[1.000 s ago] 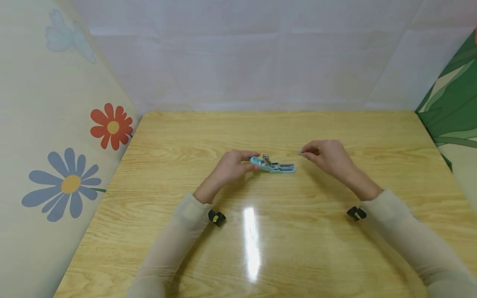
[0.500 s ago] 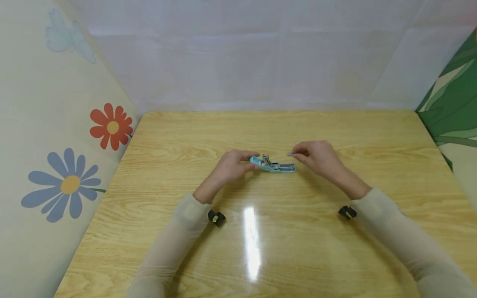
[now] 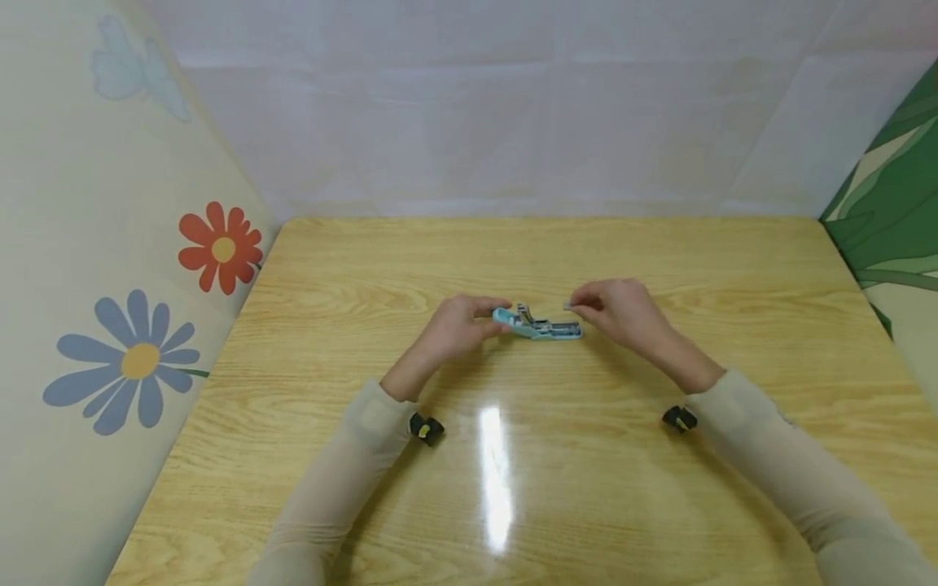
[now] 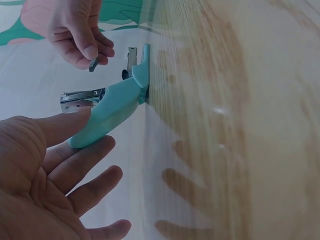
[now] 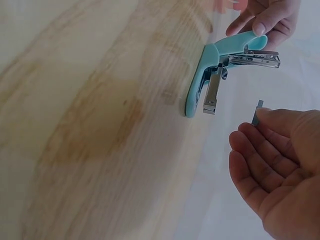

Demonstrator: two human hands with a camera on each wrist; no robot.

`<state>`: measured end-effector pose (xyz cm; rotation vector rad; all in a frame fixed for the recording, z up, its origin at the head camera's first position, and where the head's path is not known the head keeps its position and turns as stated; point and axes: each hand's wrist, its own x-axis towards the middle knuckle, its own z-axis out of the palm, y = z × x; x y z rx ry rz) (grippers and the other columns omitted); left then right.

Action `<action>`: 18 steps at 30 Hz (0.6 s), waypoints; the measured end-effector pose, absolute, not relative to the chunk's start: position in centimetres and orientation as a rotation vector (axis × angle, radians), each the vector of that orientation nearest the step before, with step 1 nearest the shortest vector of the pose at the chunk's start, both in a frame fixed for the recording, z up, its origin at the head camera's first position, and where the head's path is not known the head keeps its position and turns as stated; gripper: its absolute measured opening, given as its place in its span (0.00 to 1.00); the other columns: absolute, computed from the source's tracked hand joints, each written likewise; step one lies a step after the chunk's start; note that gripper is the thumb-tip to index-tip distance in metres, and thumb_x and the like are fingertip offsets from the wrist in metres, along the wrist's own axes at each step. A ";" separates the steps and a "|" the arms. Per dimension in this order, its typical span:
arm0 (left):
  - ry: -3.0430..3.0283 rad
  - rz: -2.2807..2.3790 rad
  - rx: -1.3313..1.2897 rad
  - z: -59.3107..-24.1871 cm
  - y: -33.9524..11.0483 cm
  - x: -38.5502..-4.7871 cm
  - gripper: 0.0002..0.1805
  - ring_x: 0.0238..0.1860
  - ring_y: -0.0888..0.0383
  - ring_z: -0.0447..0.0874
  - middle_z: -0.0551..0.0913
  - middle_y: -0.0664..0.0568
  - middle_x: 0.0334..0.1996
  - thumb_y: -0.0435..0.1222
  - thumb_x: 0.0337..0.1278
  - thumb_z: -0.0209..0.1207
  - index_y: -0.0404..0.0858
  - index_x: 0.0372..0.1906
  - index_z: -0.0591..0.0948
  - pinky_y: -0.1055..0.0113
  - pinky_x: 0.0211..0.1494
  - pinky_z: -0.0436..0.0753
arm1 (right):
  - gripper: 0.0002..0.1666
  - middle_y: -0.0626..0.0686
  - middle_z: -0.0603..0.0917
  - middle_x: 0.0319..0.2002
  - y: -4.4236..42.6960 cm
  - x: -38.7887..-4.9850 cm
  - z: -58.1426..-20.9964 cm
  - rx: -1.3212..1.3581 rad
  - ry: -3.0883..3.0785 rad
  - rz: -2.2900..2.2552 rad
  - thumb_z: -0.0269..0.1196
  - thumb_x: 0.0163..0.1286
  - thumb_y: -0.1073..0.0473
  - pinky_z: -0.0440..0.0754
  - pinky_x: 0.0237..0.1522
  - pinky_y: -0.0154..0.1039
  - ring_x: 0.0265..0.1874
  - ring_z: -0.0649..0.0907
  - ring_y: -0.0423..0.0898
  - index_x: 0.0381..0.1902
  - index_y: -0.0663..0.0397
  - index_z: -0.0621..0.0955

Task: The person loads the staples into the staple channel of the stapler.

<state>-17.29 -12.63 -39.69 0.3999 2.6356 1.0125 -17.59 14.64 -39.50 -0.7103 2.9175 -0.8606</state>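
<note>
Painted flowers, one red (image 3: 223, 250) and one blue (image 3: 139, 362), decorate the pale panel (image 3: 44, 203) on the left, a creased white cloth (image 3: 513, 122) hangs across the back, and green leaves (image 3: 890, 207) fill the right edge above a glossy wood-grain table (image 3: 601, 505). At the middle of that table sits a teal stapler (image 4: 119, 102), opened wide: the end of its base touches the wood, while its other half rises at a slant into the left hand (image 3: 456, 327). One metal arm juts up from the raised half, and another stands just off the base.

Thumb and forefinger of the left hand are clamped on the raised end, thumb on the inner side; the middle fingertip lies against the teal shell, and the last two fingers spread apart in the air. The right hand (image 3: 626, 313) pinches a small grey staple strip (image 5: 258, 111) between thumb and forefinger, with the remaining fingers loosely curled together beneath. One end of the strip pokes out past the fingertips, near the stapler but apart from it.

Both forearms, in beige sleeves (image 3: 315, 496), reach in from the near corners, wrists raised off the table, hands facing each other across the stapler. A small black device (image 3: 427, 429) sits at each cuff.
</note>
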 end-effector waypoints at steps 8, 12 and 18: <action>2.627 1.027 0.412 -39.9 -13.0 -17.2 0.23 0.16 0.62 0.52 0.84 0.46 0.62 0.44 0.67 0.64 0.47 0.65 0.81 0.68 0.24 0.65 | 0.08 0.56 0.91 0.40 14.1 -17.4 -40.2 -0.704 2.909 -0.842 0.68 0.69 0.60 0.88 0.43 0.45 0.37 0.89 0.49 0.42 0.57 0.89; 2.621 1.034 0.412 -39.9 -13.0 -17.2 0.23 0.15 0.63 0.50 0.83 0.45 0.62 0.44 0.67 0.64 0.47 0.65 0.81 0.69 0.22 0.64 | 0.08 0.56 0.92 0.39 13.9 -17.3 -40.8 -0.721 2.914 -0.817 0.68 0.68 0.59 0.87 0.43 0.46 0.36 0.89 0.49 0.41 0.56 0.89; 2.616 1.048 0.420 -40.0 -13.0 -17.3 0.23 0.13 0.64 0.49 0.83 0.44 0.62 0.44 0.68 0.64 0.47 0.65 0.81 0.72 0.18 0.60 | 0.06 0.55 0.92 0.39 13.9 -17.2 -41.3 -0.788 2.925 -0.777 0.69 0.68 0.61 0.87 0.46 0.48 0.38 0.89 0.51 0.39 0.56 0.89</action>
